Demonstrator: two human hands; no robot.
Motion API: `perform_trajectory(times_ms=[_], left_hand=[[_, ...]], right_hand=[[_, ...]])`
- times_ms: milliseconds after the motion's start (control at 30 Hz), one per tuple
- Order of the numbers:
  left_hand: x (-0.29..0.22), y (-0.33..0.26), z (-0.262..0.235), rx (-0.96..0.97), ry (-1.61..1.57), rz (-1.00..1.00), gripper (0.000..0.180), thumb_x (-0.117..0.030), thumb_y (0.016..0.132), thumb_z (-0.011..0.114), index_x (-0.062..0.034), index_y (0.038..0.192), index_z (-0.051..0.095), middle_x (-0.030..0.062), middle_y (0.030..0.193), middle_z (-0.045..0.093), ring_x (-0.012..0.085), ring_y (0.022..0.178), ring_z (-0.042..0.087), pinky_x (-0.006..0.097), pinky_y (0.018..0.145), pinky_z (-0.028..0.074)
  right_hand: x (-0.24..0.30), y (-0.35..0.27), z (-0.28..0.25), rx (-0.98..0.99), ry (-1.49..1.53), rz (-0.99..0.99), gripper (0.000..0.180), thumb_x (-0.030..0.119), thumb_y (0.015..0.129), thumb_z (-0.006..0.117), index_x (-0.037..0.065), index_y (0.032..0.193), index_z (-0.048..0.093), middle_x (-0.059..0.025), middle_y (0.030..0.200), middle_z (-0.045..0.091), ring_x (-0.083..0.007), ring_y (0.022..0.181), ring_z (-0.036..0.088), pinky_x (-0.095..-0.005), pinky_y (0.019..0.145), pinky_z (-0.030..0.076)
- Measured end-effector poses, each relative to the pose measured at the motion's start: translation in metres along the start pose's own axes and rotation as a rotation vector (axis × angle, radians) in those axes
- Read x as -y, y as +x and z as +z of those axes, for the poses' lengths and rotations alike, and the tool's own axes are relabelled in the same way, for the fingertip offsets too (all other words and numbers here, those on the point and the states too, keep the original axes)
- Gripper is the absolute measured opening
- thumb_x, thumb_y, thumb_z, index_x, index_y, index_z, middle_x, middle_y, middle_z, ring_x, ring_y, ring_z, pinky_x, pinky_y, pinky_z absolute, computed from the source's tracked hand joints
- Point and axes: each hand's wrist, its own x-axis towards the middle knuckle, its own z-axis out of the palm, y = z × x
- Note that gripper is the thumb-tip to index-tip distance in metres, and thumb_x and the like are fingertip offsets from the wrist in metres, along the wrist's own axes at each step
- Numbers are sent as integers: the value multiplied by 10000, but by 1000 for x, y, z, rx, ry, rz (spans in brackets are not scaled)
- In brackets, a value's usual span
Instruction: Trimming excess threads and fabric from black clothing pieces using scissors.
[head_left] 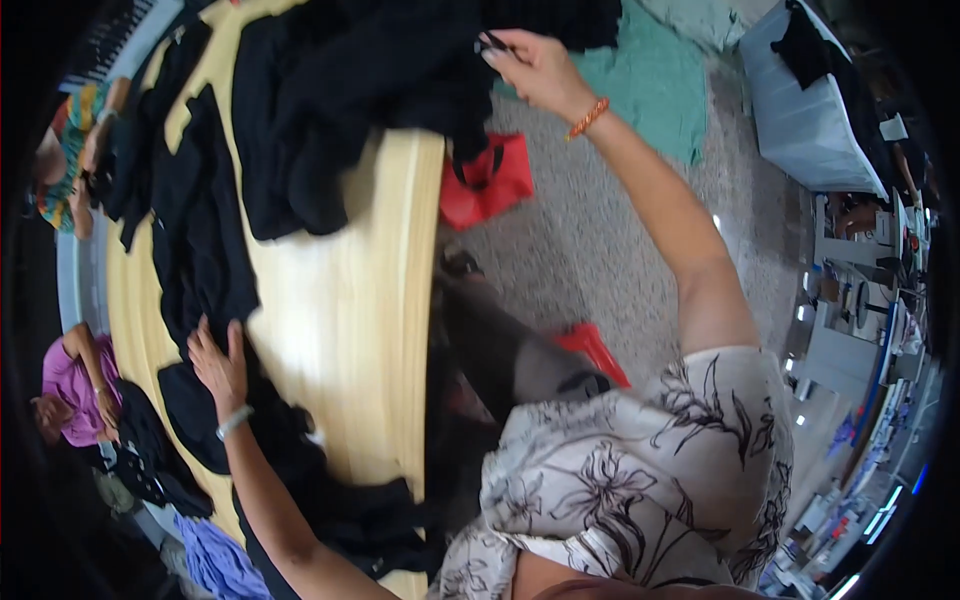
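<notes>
A long light wooden table [340,320] curves through the middle of the view, bent by the wide lens. Black garments lie across most of it: a big heap of black cloth [340,90] at the far end, and a strip of black clothing [200,230] running down the table's left side. On the speckled floor to the right lie a green cloth [650,90], a red bag [490,180] leaning by the table edge, and a grey plastic bin [810,120]. Two other people sit at the far left rim. The right hand [535,65], with an orange bracelet at the wrist, reaches far forward and pinches an edge of the black heap between closed fingers. The left hand [220,365] lies flat, fingers spread apart, pressing on the black clothing strip near the table's left edge.
</notes>
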Motion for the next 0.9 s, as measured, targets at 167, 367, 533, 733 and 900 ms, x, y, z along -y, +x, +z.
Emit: perform_trajectory(times_ms=[167,367,533,733,900], left_hand=[[11,8,6,29,36,-12,666,-559,908,557,-74,1360,493,199,1311,496,379,1193,488,452,995,412],[26,10,17,45,8,-32,713,-604,900,536,-83,1383,478,215,1337,469,395,1220,457,458,1023,381],[27,17,15,52,23,-31,725,-601,902,533,-69,1391,469,224,1346,462,396,1239,445,448,1042,365],[23,14,21,-1,105,-29,639,-570,929,497,-116,1379,484,181,1307,505,379,1185,499,463,976,420],[9,1,15,27,121,-68,646,-565,936,480,-103,1388,465,172,1318,492,357,1206,486,464,967,408]], right_hand=[[-8,-68,31,271,113,76,307,182,962,602,39,1234,619,62,698,575,11,567,440,-161,496,360],[-55,-150,34,505,-29,401,347,169,958,523,15,1266,563,-24,824,634,-71,641,552,-241,590,468],[-88,-223,25,590,33,692,339,83,920,518,30,1244,603,-31,820,633,-79,635,569,-242,560,507],[-74,-218,-4,184,208,705,317,136,951,507,-11,1217,599,-51,845,635,-92,605,597,-261,530,519],[-50,-105,-35,-95,86,318,310,122,967,489,22,1242,593,-19,770,611,-87,602,581,-247,524,479]])
